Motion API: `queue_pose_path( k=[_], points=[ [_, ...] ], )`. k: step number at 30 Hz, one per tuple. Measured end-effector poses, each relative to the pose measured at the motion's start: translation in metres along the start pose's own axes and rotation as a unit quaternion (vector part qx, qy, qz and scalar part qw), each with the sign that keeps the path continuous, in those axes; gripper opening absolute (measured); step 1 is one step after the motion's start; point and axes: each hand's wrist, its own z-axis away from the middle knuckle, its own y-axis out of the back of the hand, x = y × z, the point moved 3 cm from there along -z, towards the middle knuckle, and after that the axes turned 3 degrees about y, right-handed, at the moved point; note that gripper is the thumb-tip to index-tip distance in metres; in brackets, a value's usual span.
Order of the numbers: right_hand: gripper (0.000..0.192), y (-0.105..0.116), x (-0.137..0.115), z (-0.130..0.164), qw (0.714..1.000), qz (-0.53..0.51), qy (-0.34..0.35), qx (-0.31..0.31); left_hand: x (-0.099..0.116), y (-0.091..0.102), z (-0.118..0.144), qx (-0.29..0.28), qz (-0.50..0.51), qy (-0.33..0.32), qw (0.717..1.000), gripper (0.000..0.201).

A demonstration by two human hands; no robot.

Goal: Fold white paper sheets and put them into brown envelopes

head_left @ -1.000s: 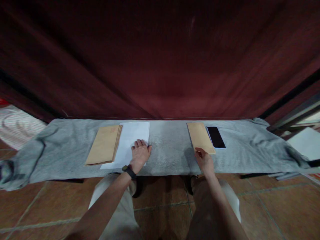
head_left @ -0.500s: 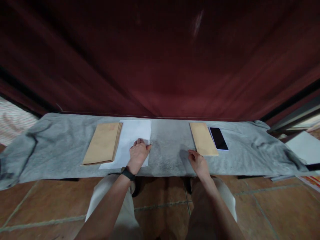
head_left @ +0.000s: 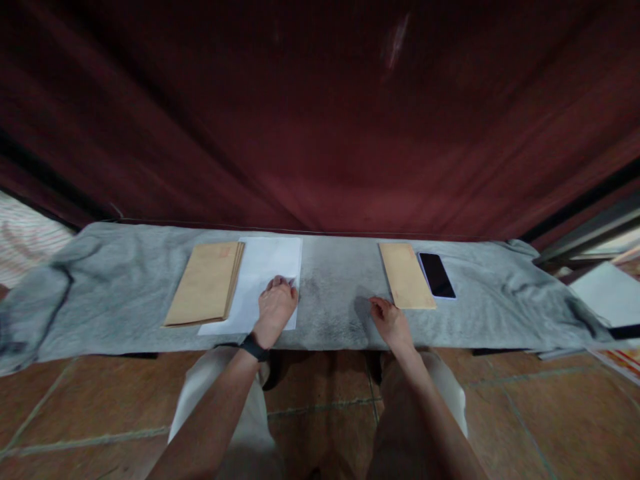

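Note:
My left hand [head_left: 277, 305], a dark band on its wrist, is over the right part of the white paper [head_left: 267, 257]. Its fingers are closed, with the thumb tucked in, and a small fold of the top sheet shows at the fingertips. Partly covering the paper's left side is a stack of brown envelopes [head_left: 204, 283]. My right hand [head_left: 390, 321] hovers low above the grey cloth, fingers curled together and nothing visible in them. Just beyond it lies a single brown envelope [head_left: 407, 275].
A phone with a dark screen [head_left: 437, 275] lies right of the single envelope. Grey cloth [head_left: 333, 300] covers the narrow surface, and a dark red curtain [head_left: 320, 133] hangs along its back edge. Further right is a white flat object [head_left: 607, 293]. Brown tiles form the floor.
The thumb of my left hand has drawn in toward the fingers, and a bit of paper now rises there. My right hand has shifted slightly left.

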Motion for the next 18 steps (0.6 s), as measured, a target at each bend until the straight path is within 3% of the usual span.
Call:
queue_pose_path(
  k=[13, 18],
  points=[
    [0.029, 0.001, -0.001, -0.001, 1.000, 0.015, 0.000, -0.017, -0.022, 0.022, -0.013, -0.038, 0.041, 0.070, 0.996, 0.036],
    [0.029, 0.000, -0.002, -0.001, 1.000, 0.004, -0.008, -0.013, -0.018, 0.028, -0.008, -0.003, 0.070, 0.069, 0.995, 0.033]
  ],
)
